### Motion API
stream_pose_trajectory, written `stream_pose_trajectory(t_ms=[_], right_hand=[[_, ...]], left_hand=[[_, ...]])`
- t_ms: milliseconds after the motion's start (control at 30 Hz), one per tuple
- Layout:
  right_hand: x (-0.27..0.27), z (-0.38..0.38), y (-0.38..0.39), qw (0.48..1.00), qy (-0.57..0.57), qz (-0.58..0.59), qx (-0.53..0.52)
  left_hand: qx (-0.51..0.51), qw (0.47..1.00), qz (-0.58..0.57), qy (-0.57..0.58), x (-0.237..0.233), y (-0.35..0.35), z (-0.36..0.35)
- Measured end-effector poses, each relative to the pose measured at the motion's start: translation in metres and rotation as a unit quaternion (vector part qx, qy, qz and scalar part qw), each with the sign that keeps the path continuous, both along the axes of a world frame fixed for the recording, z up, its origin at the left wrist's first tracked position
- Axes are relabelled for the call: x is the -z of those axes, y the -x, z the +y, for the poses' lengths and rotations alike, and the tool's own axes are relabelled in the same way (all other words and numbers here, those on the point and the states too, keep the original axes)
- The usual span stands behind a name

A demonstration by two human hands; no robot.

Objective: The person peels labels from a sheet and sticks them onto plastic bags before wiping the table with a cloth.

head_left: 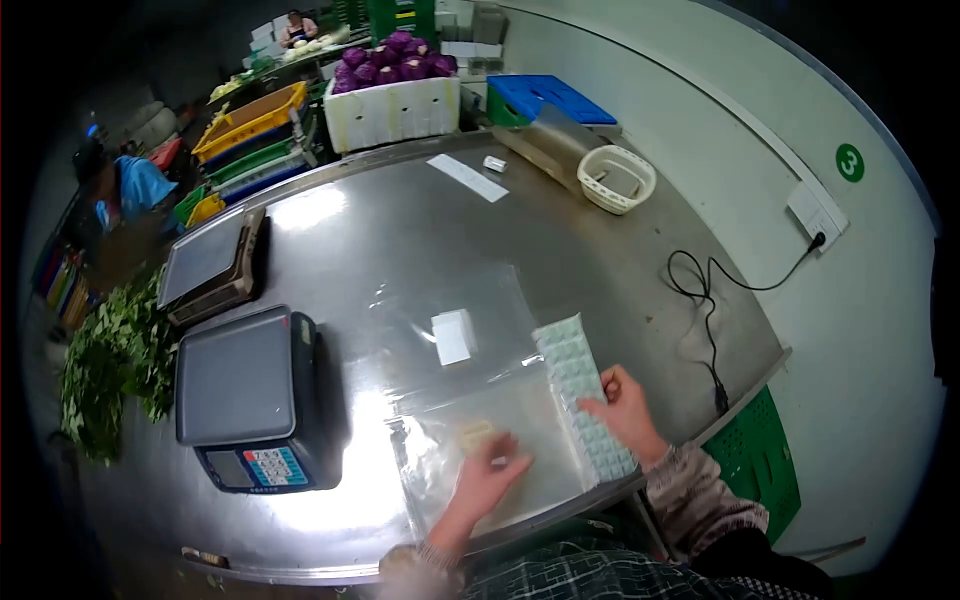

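A long pale green and white patterned sheet [572, 365], which looks like a sheet of labels, lies at the right of the clear plastic bags [530, 420]. My right hand [628, 418] is at its right edge, fingers curled and thumb on the sheet. Over the lower part of the bags is my left hand [488, 480], slightly blurred, its thumb apart from its bent fingers. Just beyond those fingertips is a small yellowish patch [477, 433] that I cannot make out. A small white stack of cards [452, 337] rests on the upper part of the bags.
Two scales, a near one [240, 380] and a far one [205, 260], stand left beside leafy greens [120, 350]. A cream basket [617, 180], a white box of purple cabbages [395, 110] and crates [250, 120] are farther back. A black cable [712, 330] hangs at right. Two people are in the background.
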State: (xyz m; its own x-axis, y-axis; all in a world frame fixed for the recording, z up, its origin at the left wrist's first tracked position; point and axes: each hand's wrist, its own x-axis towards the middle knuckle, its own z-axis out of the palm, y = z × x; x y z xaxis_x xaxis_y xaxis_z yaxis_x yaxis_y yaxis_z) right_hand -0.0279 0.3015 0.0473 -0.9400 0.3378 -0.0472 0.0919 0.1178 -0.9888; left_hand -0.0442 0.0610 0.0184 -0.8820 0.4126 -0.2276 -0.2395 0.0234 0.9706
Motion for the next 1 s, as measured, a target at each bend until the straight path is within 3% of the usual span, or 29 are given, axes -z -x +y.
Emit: stream_pose_trajectory(t_ms=[33, 133, 233, 333, 367, 400, 433, 467, 533, 567, 600, 667, 700, 767, 833, 867, 900, 1000], right_hand=[[-0.013, -0.022, -0.005, 0.997, 0.058, -0.005, -0.046], [-0.002, -0.055, -0.015, 0.986, 0.072, -0.031, -0.145], [0.008, -0.059, -0.021, 0.971, 0.082, -0.107, -0.195], [0.019, -0.055, -0.028, 0.962, 0.063, -0.122, -0.237], [0.017, -0.056, -0.028, 0.959, 0.057, -0.120, -0.251], [0.004, -0.058, -0.023, 0.950, -0.037, -0.130, -0.282], [-0.015, -0.060, -0.015, 0.932, -0.131, -0.138, -0.308], [-0.028, -0.064, -0.007, 0.906, -0.223, -0.145, -0.330], [-0.036, -0.087, 0.003, 0.843, -0.312, -0.056, -0.435], [-0.038, -0.101, 0.002, 0.800, -0.351, -0.015, -0.486], [-0.040, -0.112, 0.002, 0.797, -0.334, -0.004, -0.503], [-0.046, -0.126, 0.007, 0.791, -0.303, 0.021, -0.531], [-0.052, -0.127, 0.008, 0.792, -0.320, 0.004, -0.520], [-0.052, -0.115, 0.013, 0.840, -0.207, -0.070, -0.497], [-0.052, -0.112, 0.012, 0.866, -0.089, -0.134, -0.473], [-0.049, -0.117, 0.012, 0.879, -0.051, -0.112, -0.461], [-0.041, -0.125, 0.011, 0.890, -0.010, -0.095, -0.446], [-0.041, -0.137, 0.003, 0.907, 0.089, -0.087, -0.402]], left_hand=[[-0.048, 0.998, 0.031, -0.040, -0.007, 0.011, 0.009], [-0.044, 0.989, -0.068, -0.125, -0.035, 0.044, 0.002], [-0.156, 0.981, -0.069, -0.088, -0.039, 0.047, -0.023], [-0.257, 0.949, -0.090, -0.161, -0.026, 0.034, -0.058], [-0.284, 0.957, -0.014, -0.064, -0.022, 0.026, -0.070], [-0.308, 0.949, 0.060, 0.035, -0.018, 0.017, -0.083], [-0.328, 0.926, 0.132, 0.134, -0.017, 0.011, -0.094], [-0.379, 0.865, 0.272, 0.182, -0.017, 0.008, -0.103], [-0.192, 0.844, 0.424, 0.266, -0.064, -0.003, -0.110], [-0.033, 0.876, 0.412, 0.247, -0.082, -0.008, -0.110], [0.094, 0.857, 0.409, 0.299, -0.096, -0.011, -0.107], [0.278, 0.873, 0.215, 0.340, -0.061, -0.015, -0.117], [0.248, 0.896, 0.154, 0.335, -0.061, -0.021, -0.125], [0.189, 0.928, 0.029, 0.319, -0.067, -0.032, -0.141], [0.190, 0.939, 0.023, 0.287, -0.068, -0.037, -0.147], [0.192, 0.943, 0.019, 0.270, -0.068, -0.039, -0.148], [0.173, 0.927, 0.103, 0.318, -0.065, -0.040, -0.141], [0.107, 0.969, 0.049, 0.219, -0.061, -0.033, -0.119]])
